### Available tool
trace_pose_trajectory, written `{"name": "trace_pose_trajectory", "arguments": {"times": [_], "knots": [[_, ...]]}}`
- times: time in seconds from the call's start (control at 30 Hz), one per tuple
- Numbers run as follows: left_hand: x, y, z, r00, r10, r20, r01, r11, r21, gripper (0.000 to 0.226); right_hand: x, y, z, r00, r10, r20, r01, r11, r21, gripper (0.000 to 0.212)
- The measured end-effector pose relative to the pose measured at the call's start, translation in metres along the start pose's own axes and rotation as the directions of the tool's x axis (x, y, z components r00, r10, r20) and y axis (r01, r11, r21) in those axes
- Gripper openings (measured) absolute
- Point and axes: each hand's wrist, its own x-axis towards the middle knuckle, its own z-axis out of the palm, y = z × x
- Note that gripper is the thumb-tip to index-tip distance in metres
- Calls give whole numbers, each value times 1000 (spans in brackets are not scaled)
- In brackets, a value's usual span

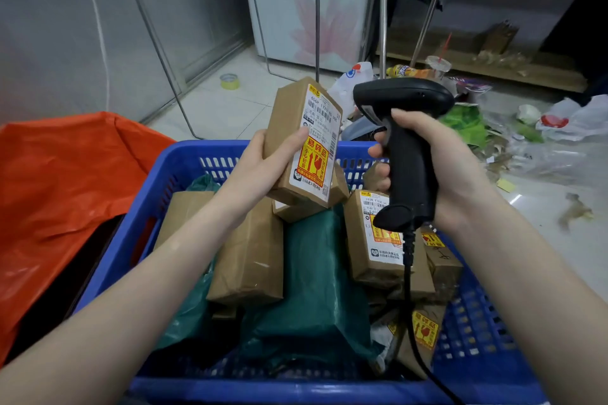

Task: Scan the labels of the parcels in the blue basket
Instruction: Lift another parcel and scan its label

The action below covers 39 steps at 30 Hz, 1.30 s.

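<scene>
My left hand point(260, 161) holds a small brown cardboard parcel point(289, 128) upright above the blue basket point(158, 181), thumb on its white label with a yellow and red fragile sticker point(316, 141). My right hand point(441, 168) grips a black corded barcode scanner point(406, 148) just right of the parcel, its head turned toward the label. In the basket lie several brown parcels point(250, 260), a labelled one point(371, 240) and green plastic mailers point(316, 289).
An orange plastic bag point(59, 187) lies left of the basket. A tape roll point(229, 80) sits on the tiled floor behind. Plastic bags, a cup and litter point(513, 128) are strewn at the right. Metal stand legs point(317, 10) rise behind.
</scene>
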Motion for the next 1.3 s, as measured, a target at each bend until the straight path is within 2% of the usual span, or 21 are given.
{"name": "trace_pose_trajectory", "arguments": {"times": [0.1, 0.43, 0.87, 1.3], "knots": [[-1, 0, 1, 1000, 29, -1, -29, 999, 37, 60, -3, -4, 1, 1000, 6, 16, -6, 999, -49, 35], [1, -1, 1, 1000, 21, -11, -21, 998, 65, 63, -4, -6, -1, 1000, 4, -28, -8, 991, -137, 28], [0, -1, 3, 1000, 11, -13, -10, 997, 77, 63, -7, -7, -1, 998, 64, -21, -66, 990, -123, 34], [-2, 1, 3, 1000, -18, -19, 20, 997, 69, 44, -6, -6, -1, 997, 61, -47, -68, 985, -156, 35]]}}
